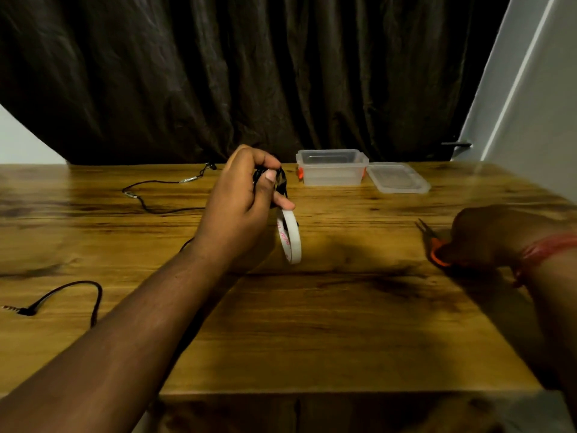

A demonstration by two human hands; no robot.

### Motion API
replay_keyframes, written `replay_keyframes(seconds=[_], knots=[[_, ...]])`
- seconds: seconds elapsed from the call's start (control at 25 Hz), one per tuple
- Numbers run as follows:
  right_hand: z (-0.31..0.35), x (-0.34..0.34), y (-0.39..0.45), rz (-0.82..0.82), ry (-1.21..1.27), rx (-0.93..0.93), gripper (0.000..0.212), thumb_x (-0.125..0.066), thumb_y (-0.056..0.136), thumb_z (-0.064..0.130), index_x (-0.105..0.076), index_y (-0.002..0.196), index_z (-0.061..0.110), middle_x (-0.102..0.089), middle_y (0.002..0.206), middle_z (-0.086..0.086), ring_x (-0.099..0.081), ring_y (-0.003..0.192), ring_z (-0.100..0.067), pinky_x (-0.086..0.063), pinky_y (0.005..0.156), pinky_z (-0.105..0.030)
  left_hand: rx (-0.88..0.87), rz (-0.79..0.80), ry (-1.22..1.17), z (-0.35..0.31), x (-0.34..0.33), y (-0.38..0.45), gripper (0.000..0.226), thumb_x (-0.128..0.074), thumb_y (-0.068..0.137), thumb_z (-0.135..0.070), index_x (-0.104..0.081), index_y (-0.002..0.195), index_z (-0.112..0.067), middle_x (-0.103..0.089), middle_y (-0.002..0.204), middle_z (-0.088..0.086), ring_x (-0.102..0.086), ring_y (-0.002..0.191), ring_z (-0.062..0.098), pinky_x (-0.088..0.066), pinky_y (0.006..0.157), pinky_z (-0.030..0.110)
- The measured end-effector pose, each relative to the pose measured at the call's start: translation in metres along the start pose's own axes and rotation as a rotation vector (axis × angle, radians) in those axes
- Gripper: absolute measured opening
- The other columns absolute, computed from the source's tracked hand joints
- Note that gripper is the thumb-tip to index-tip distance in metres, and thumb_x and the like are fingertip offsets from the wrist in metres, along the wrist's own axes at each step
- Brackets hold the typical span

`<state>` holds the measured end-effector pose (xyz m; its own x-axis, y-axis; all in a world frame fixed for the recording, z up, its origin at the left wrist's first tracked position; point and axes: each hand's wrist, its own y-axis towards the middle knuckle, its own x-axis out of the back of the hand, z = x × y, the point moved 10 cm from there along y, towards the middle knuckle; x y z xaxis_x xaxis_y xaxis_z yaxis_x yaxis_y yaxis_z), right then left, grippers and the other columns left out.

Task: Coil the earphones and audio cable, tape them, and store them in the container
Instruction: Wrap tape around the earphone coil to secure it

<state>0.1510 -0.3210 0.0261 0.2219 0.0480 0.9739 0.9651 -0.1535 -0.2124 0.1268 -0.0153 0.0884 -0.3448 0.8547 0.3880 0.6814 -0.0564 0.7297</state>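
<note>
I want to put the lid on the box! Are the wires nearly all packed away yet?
Not yet. The left hand holds a black coiled bundle with the tape roll hanging below it. The right hand is on the orange-handled scissors, so taping is under way. One black cable lies loose on the table. The container looks empty, lid beside it.
</note>
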Motion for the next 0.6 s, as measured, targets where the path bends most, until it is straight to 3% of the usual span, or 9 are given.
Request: replay_keyframes(seconds=[0.12, 0.4, 0.48, 0.6], knots=[[-0.004, -0.004, -0.009, 0.023, 0.003, -0.027, 0.033, -0.064, 0.088, 0.043, -0.049, 0.068, 0.021, -0.051, 0.076, 0.001, -0.051, 0.072, -0.012, -0.039, 0.059, -0.024, -0.003, 0.008, 0.008, -0.002, -0.002, -0.001, 0.009, -0.040, 0.103, -0.011, -0.048, 0.107, -0.013, -0.062, 0.099, 0.021, -0.070, 0.075, -0.002, -0.039, 0.068, 0.002], [-0.004, -0.002, -0.017, 0.068, -0.063, -0.031, 0.027, -0.060, 0.087, 0.047, -0.057, 0.078, 0.022, -0.056, 0.084, 0.002, -0.058, 0.083, -0.017, -0.054, 0.077, -0.034, -0.033, 0.008, -0.014, -0.007, -0.003, -0.003, 0.009, -0.040, 0.102, -0.010, -0.047, 0.104, -0.015, -0.059, 0.107, 0.014, -0.070, 0.072, 0.000, -0.047, 0.068, 0.012], [0.002, 0.011, -0.024, -0.092, -0.080, 0.012, 0.024, -0.056, 0.086, 0.048, -0.060, 0.088, 0.024, -0.058, 0.089, 0.000, -0.058, 0.086, -0.020, -0.053, 0.081, -0.036, -0.035, 0.006, -0.018, -0.008, -0.003, -0.003, 0.009, -0.040, 0.102, -0.011, -0.048, 0.104, -0.016, -0.057, 0.110, 0.011, -0.070, 0.072, 0.000, -0.050, 0.070, 0.019], [0.051, 0.030, -0.055, -0.377, 0.445, 0.269, 0.019, -0.056, 0.087, 0.046, -0.062, 0.089, 0.029, -0.064, 0.089, 0.004, -0.059, 0.082, -0.015, -0.052, 0.074, -0.034, -0.035, 0.005, -0.019, -0.007, -0.003, -0.003, 0.009, -0.040, 0.102, -0.012, -0.047, 0.104, -0.017, -0.058, 0.107, 0.012, -0.070, 0.071, 0.000, -0.052, 0.071, 0.023]])
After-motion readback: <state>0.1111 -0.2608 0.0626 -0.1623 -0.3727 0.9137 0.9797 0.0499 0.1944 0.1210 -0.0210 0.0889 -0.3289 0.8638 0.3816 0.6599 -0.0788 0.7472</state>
